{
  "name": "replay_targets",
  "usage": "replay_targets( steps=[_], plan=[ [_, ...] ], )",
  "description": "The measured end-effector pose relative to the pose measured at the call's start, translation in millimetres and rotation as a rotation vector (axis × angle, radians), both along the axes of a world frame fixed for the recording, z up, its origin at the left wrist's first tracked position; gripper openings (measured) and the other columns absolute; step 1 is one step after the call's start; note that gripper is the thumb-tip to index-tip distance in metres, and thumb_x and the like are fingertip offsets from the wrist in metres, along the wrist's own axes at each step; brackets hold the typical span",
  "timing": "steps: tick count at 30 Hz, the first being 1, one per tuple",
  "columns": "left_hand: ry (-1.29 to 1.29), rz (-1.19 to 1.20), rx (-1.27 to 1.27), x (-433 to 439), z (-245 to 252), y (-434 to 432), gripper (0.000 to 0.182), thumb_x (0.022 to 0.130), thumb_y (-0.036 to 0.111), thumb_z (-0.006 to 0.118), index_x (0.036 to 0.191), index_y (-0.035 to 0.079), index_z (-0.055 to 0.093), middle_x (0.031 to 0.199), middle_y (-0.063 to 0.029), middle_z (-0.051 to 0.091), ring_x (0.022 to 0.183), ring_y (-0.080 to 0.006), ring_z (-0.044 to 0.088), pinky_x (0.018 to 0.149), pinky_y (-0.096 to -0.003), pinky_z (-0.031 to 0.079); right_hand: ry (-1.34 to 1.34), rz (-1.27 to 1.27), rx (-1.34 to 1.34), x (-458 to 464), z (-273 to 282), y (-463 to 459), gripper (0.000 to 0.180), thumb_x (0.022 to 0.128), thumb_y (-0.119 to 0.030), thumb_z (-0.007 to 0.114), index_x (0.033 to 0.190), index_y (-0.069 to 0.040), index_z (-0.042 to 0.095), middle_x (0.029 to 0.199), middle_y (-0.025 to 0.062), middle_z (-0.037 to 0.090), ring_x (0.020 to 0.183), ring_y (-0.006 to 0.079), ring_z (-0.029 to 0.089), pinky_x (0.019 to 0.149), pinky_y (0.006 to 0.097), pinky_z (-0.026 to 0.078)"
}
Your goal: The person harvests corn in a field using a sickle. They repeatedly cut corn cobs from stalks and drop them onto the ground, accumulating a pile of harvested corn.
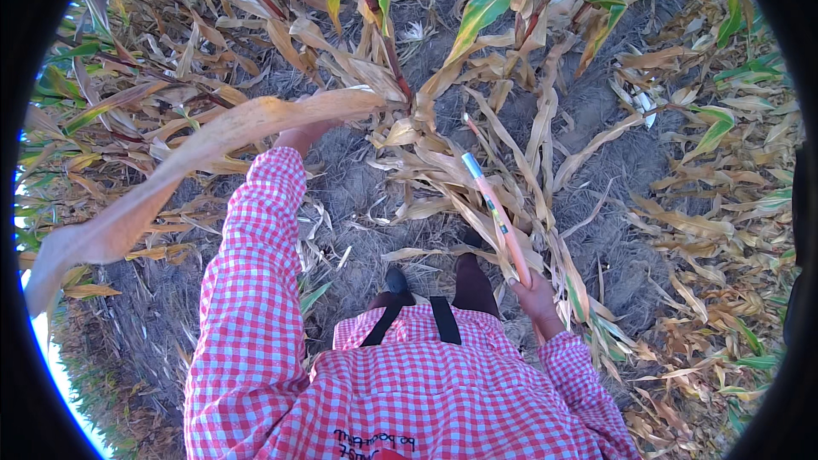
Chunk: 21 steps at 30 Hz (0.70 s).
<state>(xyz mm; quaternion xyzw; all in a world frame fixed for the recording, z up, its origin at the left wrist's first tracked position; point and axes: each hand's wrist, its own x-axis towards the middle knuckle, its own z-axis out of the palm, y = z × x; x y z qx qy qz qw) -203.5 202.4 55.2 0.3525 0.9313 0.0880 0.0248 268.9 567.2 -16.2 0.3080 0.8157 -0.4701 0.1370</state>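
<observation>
My right hand (535,297) is closed around an orange handle (501,223) with a light-blue band at its far end; the handle points up and away from me. What lies beyond that band is unclear among the dry leaves. My left hand (311,126) reaches forward to the left of a corn plant with a red stalk (396,67). A long dry corn leaf (249,121) passes in front of that hand and covers most of its fingers, so its grip cannot be made out. Dry leaves (441,166) hang around the base of the plant.
More corn plants with red stalks (543,0) and yellow-green leaves (482,13) stand across the far side. Dry husks and leaves (690,223) litter the soil on the right. Grey soil (348,204) shows ahead of my dark shoes (397,280).
</observation>
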Motion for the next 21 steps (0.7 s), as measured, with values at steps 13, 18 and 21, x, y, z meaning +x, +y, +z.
replay_targets(
  steps=[13, 18, 21],
  plan=[
    [-0.684, 0.816, 0.459, 153, -136, 1, 0.096, 0.07, 0.053, 0.08, 0.138, -0.005, 0.046, 0.124, -0.0251, 0.061, 0.117, -0.0333, 0.061, 0.1, -0.0387, 0.046, 0.28, -0.001, -0.267, -114, 58, -82, 0.023, 0.088, -0.019, 0.074, 0.092, 0.001, 0.063, 0.074, -0.0018, 0.057, 0.066, 0.0052, 0.047, 0.061, 0.0251, 0.044],
    [-0.641, 0.76, 0.568, 150, -131, -3, 0.092, 0.072, 0.051, 0.08, 0.137, -0.007, 0.047, 0.122, -0.024, 0.063, 0.114, -0.0314, 0.062, 0.098, -0.0382, 0.047, 0.573, 0.093, -0.059, -150, 32, -77, 0.026, 0.089, -0.022, 0.071, 0.093, 0.003, 0.064, 0.074, 0.005, 0.063, 0.066, 0.0142, 0.059, 0.064, 0.0315, 0.049],
    [-0.718, 0.821, 0.555, 144, -134, -15, 0.081, 0.075, 0.046, 0.079, 0.13, -0.006, 0.052, 0.115, -0.0206, 0.065, 0.104, -0.0273, 0.064, 0.09, -0.0378, 0.049, 0.192, 0.173, 0.171, -147, -35, -71, 0.033, 0.087, -0.027, 0.071, 0.094, 0.004, 0.065, 0.08, 0.0183, 0.068, 0.074, 0.0318, 0.068, 0.069, 0.0409, 0.052]
  ],
)
